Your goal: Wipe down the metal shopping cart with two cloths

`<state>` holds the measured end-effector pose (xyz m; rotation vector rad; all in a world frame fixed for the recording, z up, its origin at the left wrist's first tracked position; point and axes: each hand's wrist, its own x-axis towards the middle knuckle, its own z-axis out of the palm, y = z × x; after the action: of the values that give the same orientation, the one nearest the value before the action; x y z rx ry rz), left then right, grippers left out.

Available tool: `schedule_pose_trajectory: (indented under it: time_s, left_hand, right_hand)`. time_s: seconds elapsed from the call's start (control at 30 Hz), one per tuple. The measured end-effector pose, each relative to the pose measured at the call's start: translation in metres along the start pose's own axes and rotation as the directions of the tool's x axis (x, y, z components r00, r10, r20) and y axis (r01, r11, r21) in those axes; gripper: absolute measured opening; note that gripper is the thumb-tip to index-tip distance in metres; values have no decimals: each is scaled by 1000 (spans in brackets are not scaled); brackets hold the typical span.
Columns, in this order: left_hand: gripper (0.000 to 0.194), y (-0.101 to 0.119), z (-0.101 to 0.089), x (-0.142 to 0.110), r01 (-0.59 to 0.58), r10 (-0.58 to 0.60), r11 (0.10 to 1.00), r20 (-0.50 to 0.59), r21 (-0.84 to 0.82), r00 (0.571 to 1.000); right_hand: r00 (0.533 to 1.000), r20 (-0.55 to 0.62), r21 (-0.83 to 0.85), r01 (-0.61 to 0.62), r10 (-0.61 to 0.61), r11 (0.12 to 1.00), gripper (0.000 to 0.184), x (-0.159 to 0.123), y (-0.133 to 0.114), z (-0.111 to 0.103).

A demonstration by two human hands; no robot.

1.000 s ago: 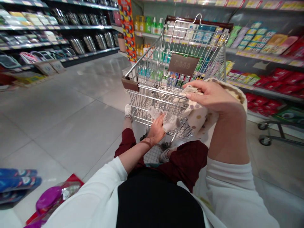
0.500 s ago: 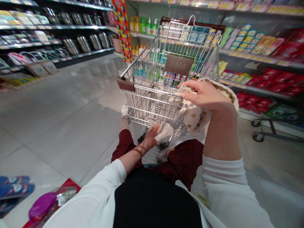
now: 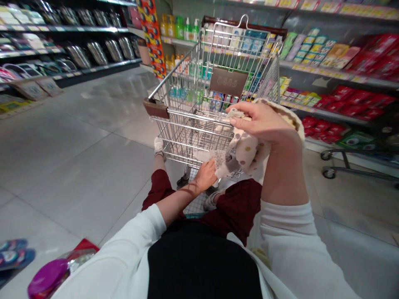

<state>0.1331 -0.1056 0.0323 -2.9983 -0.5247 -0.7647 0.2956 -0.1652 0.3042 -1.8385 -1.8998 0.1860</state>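
Note:
A metal wire shopping cart [image 3: 199,143] with brown plastic corners stands in front of me, between my legs. My right hand [image 3: 260,120] is closed round a cream cloth with coloured polka dots [image 3: 247,147] at the cart's upper front rail. Part of this cloth hangs down over the wires, and another part lies over the back of my wrist. Lower down, my left hand [image 3: 206,174] presses a pale textured cloth [image 3: 220,164] against the lower front wires, its fingertips partly hidden by the fabric.
Shelves with pump bottles [image 3: 187,31] and red packages [image 3: 339,99] stand behind and right of the cart. Another cart's wheeled base [image 3: 346,166] is at the right. Metal pots [image 3: 99,52] fill shelves at left. A purple lid [image 3: 46,276] and blue slippers [image 3: 14,255] are at lower left.
My left hand has slid right along the lower wires with its cloth. My right hand keeps its hold at the upper rail. The whole view has shifted slightly.

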Motion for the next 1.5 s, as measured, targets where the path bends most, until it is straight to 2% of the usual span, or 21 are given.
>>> schedule_pose_trajectory:
  time_s: [0.07,0.17,0.23,0.33,0.47,0.57,0.63,0.7,0.83,0.9,1.0,1.07,1.13,1.2,1.3,1.37,1.5]
  left_hand:
    - [39,-7,14,-3,-69,69,998,34,10,997]
    - [40,-16,30,-19,-91,91,996,57,0,994]
    - [37,-17,32,-31,-105,106,994,75,-10,992]
    - [31,-7,20,-37,-84,84,996,75,-3,994]
    - [26,15,-9,-17,39,-42,998,61,42,997]
    - [28,30,-22,4,1,-3,999,44,36,999]
    - [32,34,-20,13,-46,44,998,32,43,998]
    - [37,34,-12,15,-90,86,994,65,63,994]
    - [43,26,11,-1,-205,175,975,272,84,946]
    - [43,24,16,-10,-227,192,971,314,79,930]
    - [41,30,10,-11,-170,135,980,292,99,947]
    - [35,37,0,-4,-119,84,988,299,99,951]
    - [29,45,-13,8,-104,83,993,299,57,951]
    - [27,53,-23,22,-144,141,990,269,-10,953]
    - [35,63,-30,42,-221,226,974,183,-47,957]
    - [37,66,-28,50,-246,245,969,157,-16,957]
    - [39,65,-18,53,-324,312,946,196,33,930]
  right_hand:
    - [1000,8,-11,7,-7,1000,38,0,0,0]
    - [1000,6,-25,6,-6,1000,38,0,-1,-1]
    - [1000,4,-29,2,-2,1000,38,0,-2,-1]
    - [1000,8,-26,7,-7,1000,38,0,-2,-1]
    - [1000,16,-20,2,-2,1000,38,-1,-3,-2]
    - [1000,11,-22,0,0,1000,38,-1,-4,-2]
    - [1000,1,-25,-3,3,1000,38,-1,-4,-1]
    - [1000,-1,-25,-7,7,1000,37,-1,-4,-1]
    - [1000,-3,11,13,-13,1000,34,0,-1,0]
    - [999,-9,33,37,-37,999,32,1,1,1]
    - [998,-9,50,62,-62,997,32,2,4,2]
    - [998,-10,55,67,-66,996,32,3,5,3]
    - [997,-13,56,71,-70,996,32,3,5,3]
    - [997,-13,54,73,-73,996,32,3,3,2]
    - [998,-4,55,59,-59,997,34,3,1,2]
    - [999,3,58,48,-48,997,36,2,0,1]
    - [999,6,61,46,-47,997,38,0,-1,0]
